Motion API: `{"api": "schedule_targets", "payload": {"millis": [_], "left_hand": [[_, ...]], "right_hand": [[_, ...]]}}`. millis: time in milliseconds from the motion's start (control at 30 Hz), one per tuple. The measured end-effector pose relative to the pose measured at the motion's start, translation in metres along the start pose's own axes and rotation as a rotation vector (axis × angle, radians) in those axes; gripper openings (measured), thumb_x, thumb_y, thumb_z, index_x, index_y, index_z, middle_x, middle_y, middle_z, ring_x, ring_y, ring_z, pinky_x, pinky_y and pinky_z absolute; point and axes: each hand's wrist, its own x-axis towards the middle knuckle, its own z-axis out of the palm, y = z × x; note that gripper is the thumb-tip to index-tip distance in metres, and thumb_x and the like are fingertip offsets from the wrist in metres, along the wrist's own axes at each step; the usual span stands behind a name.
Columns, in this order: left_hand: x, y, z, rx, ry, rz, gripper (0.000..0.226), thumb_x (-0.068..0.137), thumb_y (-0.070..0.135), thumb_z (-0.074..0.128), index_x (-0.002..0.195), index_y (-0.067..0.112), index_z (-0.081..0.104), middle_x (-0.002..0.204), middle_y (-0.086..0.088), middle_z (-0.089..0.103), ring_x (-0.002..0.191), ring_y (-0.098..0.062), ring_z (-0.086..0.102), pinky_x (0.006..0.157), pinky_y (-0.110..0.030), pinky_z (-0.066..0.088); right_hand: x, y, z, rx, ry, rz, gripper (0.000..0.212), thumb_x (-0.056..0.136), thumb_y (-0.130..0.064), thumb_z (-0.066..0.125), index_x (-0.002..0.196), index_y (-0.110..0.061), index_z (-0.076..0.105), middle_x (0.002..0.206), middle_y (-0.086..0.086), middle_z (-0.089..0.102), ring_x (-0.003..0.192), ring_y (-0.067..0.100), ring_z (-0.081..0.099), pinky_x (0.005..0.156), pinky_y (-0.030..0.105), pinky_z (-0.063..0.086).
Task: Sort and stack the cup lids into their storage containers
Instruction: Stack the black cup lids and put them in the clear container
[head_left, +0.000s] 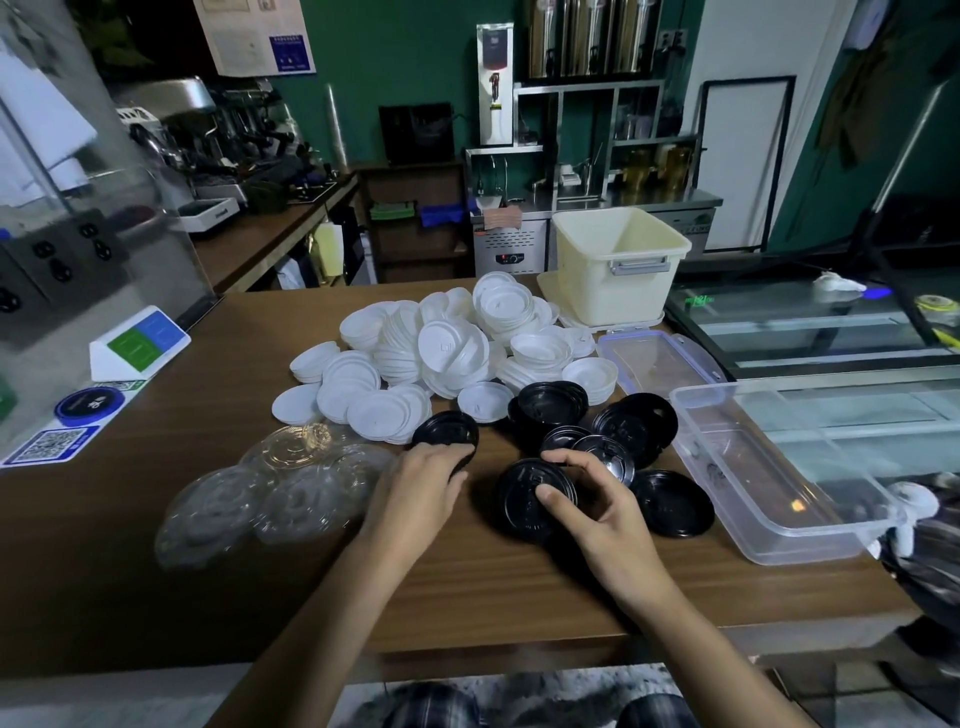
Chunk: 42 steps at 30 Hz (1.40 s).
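A person stands at a wooden counter (493, 587) spread with cup lids. A big heap of white lids (447, 353) lies at the middle back, a loose cluster of clear lids (270, 493) lies near the left, and scattered black lids (636, 423) lie just in front of the white heap. The left hand (421, 483) lies on the near edge of a small black stack (447, 434), fingers bent over it; whether they grip it cannot be told. The right hand (597, 499) is curled, its thumb pressing on top of one black lid (524, 506) and its forefinger arched over the far rim, pinching it. A clear plastic container (753, 467) sits open at the right edge of the counter, its flat cover (654, 358) behind it, beside a cream tub (613, 291)
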Motion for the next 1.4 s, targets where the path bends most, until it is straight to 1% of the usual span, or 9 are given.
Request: {"api": "schedule_targets", "payload": {"millis": [100, 300, 400, 500, 667, 833, 1167, 1300, 1400], "left_hand": [[0.003, 0.0, 0.0, 0.038, -0.005, 0.017, 0.037, 0.089, 0.0, 0.072, 0.122, 0.018, 0.076, 0.1, -0.001, 0.077, 0.093, -0.027, 0.072, 0.077, -0.042, 0.059], [-0.001, 0.005, -0.002, -0.121, 0.034, -0.051, 0.035, 0.084, 0.001, 0.081, 0.111, 0.023, 0.078, 0.093, 0.012, 0.071, 0.086, -0.006, 0.069, 0.075, -0.029, 0.058], [-0.002, 0.006, -0.003, -0.26, 0.059, -0.12, 0.033, 0.08, 0.01, 0.088, 0.108, 0.023, 0.078, 0.085, 0.018, 0.065, 0.078, -0.001, 0.063, 0.075, -0.035, 0.059], [-0.004, 0.015, -0.011, -0.435, 0.154, -0.203, 0.032, 0.082, 0.009, 0.087, 0.109, 0.025, 0.077, 0.087, 0.021, 0.066, 0.084, 0.001, 0.063, 0.076, -0.023, 0.057], [-0.009, 0.026, -0.029, -0.781, 0.291, -0.392, 0.038, 0.093, 0.009, 0.076, 0.124, 0.03, 0.071, 0.11, 0.006, 0.071, 0.097, -0.008, 0.072, 0.081, -0.021, 0.059], [-0.017, 0.039, -0.031, -1.207, 0.159, -0.495, 0.038, 0.096, -0.002, 0.068, 0.127, 0.02, 0.071, 0.118, -0.014, 0.068, 0.1, -0.017, 0.075, 0.076, -0.03, 0.063], [-0.035, 0.051, -0.002, -1.035, 0.024, -0.376, 0.039, 0.087, 0.01, 0.081, 0.118, 0.032, 0.075, 0.083, 0.014, 0.066, 0.078, -0.012, 0.067, 0.076, -0.034, 0.059], [-0.038, 0.049, 0.002, -0.929, 0.07, -0.316, 0.039, 0.085, 0.01, 0.084, 0.116, 0.032, 0.076, 0.094, 0.008, 0.068, 0.084, -0.012, 0.069, 0.076, -0.028, 0.059], [-0.034, 0.047, 0.002, -0.961, 0.082, -0.326, 0.024, 0.091, 0.017, 0.08, 0.112, 0.029, 0.076, 0.109, 0.006, 0.073, 0.101, -0.014, 0.073, 0.089, -0.032, 0.059]], "right_hand": [[0.0, 0.0, 0.001, 0.007, 0.0, 0.003, 0.028, 0.094, -0.003, 0.076, 0.119, -0.015, 0.072, 0.116, 0.0, 0.075, 0.111, 0.01, 0.068, 0.1, 0.02, 0.049], [0.0, 0.003, -0.001, -0.01, -0.003, -0.001, 0.028, 0.095, -0.005, 0.076, 0.12, -0.016, 0.072, 0.118, -0.001, 0.075, 0.116, 0.016, 0.068, 0.105, 0.029, 0.05], [0.001, 0.003, -0.001, -0.01, 0.001, 0.009, 0.029, 0.095, -0.007, 0.076, 0.122, -0.017, 0.071, 0.121, -0.001, 0.074, 0.119, 0.018, 0.067, 0.109, 0.032, 0.049], [0.002, 0.002, 0.001, -0.006, 0.0, 0.004, 0.03, 0.095, -0.009, 0.077, 0.123, -0.017, 0.07, 0.122, -0.002, 0.074, 0.121, 0.018, 0.066, 0.11, 0.031, 0.047], [0.0, -0.002, 0.001, -0.019, -0.011, -0.026, 0.033, 0.096, -0.01, 0.075, 0.127, -0.019, 0.072, 0.124, -0.005, 0.075, 0.122, 0.012, 0.066, 0.107, 0.019, 0.045], [0.0, -0.004, 0.003, -0.04, -0.037, -0.031, 0.031, 0.098, -0.011, 0.072, 0.127, -0.019, 0.073, 0.129, -0.007, 0.074, 0.128, 0.01, 0.064, 0.11, 0.019, 0.043], [-0.002, -0.01, 0.003, 0.041, -0.031, 0.004, 0.032, 0.094, -0.018, 0.073, 0.127, -0.017, 0.072, 0.126, -0.002, 0.076, 0.123, 0.012, 0.067, 0.106, 0.018, 0.046], [-0.002, -0.007, 0.002, -0.004, -0.041, -0.022, 0.032, 0.096, -0.009, 0.074, 0.127, -0.017, 0.071, 0.126, -0.002, 0.075, 0.124, 0.014, 0.066, 0.109, 0.021, 0.045], [-0.003, -0.007, 0.001, -0.001, -0.046, -0.028, 0.039, 0.096, -0.011, 0.074, 0.133, -0.019, 0.068, 0.128, -0.002, 0.074, 0.125, 0.013, 0.066, 0.108, 0.021, 0.046]]}}
